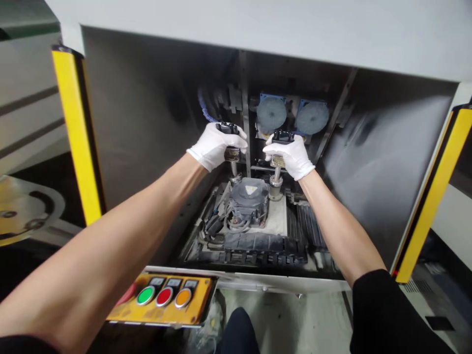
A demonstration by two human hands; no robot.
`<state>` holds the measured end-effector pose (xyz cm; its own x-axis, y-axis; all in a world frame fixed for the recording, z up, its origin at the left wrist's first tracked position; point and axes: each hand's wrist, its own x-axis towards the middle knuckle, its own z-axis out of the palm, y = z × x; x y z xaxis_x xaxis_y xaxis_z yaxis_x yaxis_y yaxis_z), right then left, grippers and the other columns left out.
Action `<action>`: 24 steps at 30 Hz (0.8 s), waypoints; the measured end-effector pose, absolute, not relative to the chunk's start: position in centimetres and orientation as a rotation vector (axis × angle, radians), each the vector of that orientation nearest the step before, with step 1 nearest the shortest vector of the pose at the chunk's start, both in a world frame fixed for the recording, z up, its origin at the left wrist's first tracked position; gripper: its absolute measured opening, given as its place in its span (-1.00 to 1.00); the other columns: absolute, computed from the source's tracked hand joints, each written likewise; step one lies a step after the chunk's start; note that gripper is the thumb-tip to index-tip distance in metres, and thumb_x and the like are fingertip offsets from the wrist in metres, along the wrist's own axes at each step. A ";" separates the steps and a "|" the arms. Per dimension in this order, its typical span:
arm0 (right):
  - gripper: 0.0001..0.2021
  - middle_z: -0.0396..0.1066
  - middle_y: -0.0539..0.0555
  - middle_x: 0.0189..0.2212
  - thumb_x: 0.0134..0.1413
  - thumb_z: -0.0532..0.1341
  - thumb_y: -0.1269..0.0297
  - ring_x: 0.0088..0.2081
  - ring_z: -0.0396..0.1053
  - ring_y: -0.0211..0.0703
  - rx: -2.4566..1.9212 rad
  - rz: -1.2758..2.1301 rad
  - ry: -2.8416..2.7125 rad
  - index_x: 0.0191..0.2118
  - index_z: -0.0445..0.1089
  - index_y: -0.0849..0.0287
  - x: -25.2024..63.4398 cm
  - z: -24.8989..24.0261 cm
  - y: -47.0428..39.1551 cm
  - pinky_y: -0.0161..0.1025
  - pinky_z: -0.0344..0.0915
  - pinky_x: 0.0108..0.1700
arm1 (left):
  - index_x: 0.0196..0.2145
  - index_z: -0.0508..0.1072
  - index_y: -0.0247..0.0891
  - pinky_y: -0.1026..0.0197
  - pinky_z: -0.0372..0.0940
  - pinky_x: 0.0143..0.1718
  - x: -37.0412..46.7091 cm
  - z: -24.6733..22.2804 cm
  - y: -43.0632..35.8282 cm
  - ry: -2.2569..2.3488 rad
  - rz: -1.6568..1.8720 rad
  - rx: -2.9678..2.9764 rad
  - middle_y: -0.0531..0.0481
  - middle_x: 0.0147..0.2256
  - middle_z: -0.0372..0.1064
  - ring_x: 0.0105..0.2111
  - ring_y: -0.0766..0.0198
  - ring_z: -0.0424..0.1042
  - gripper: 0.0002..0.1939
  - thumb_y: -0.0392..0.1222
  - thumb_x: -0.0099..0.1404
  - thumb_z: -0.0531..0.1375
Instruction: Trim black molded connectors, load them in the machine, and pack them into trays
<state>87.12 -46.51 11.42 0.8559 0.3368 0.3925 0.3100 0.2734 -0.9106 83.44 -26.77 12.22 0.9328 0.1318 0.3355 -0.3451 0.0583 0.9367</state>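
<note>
Both gloved hands reach into the open bay of the machine, each closed around a dark part at the head of its own post. The left hand (214, 145) grasps the left black part (227, 128), fingers and thumb wrapped about its sides, above the left post (233, 168), which rises near the far left corner of the pale base plate (278, 219). The right hand (291, 155) grips the right black part (283, 137) in much the same way, over the right post (276, 174) by that plate's far right corner. As for how far along this is, the placement looks well advanced: both parts are up at the post heads, roughly upright and side by side, with neither one released. Whether either is fully seated or merely held there I cannot tell – the fingers cover where part and post would meet. What seems left is whatever fine setting they need, then letting go. The round dark housing (250, 194) sits on the plate between the hands and its near edge, touched by neither, and two grey discs (272, 113) (312, 117) face outward behind the right hand. On the control panel (201, 300), outside the bay's near left corner, no finger rests on any button – both hands are occupied.
</note>
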 end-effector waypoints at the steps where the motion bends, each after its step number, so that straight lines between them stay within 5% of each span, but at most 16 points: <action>1: -0.76 0.42 -0.10 -0.63 -0.38 0.47 0.33 -0.60 0.40 -0.29 -1.318 0.020 -0.601 -0.50 0.44 0.19 87.1 11.4 -46.5 -0.34 0.36 -0.51 | -0.51 0.54 -0.27 0.21 0.32 -0.50 83.4 12.2 -26.9 -0.179 0.371 1.489 0.01 -0.56 0.43 -0.55 0.26 0.41 -0.78 -0.33 -0.22 0.41; 9: -0.77 0.42 -0.10 -0.57 -0.25 0.46 0.33 -0.57 0.41 -0.31 -1.335 -0.061 -0.564 -0.41 0.43 0.17 86.8 11.2 -46.4 -0.33 0.40 -0.49 | -0.46 0.52 -0.28 0.17 0.36 -0.41 83.0 12.4 -27.2 -0.157 0.485 1.538 0.04 -0.54 0.40 -0.53 0.28 0.41 -0.78 -0.34 -0.15 0.39; 14: -0.77 0.42 -0.10 -0.60 -0.32 0.48 0.36 -0.59 0.40 -0.31 -1.332 -0.027 -0.588 -0.46 0.46 0.20 86.5 11.8 -46.8 -0.33 0.40 -0.50 | -0.32 0.54 -0.32 0.22 0.40 -0.45 83.2 12.2 -26.0 -0.257 0.136 1.406 0.00 -0.50 0.48 -0.51 0.22 0.50 -0.56 -0.26 -0.22 0.51; 24: -0.78 0.44 -0.07 -0.66 -0.39 0.48 0.37 -0.61 0.41 -0.26 -1.379 0.036 -0.546 -0.50 0.48 0.19 86.3 12.3 -46.9 -0.33 0.36 -0.53 | -0.51 0.48 -0.34 0.27 0.30 -0.52 83.4 12.5 -26.4 -0.261 0.120 1.424 0.02 -0.61 0.41 -0.60 0.28 0.41 -0.70 -0.34 -0.29 0.43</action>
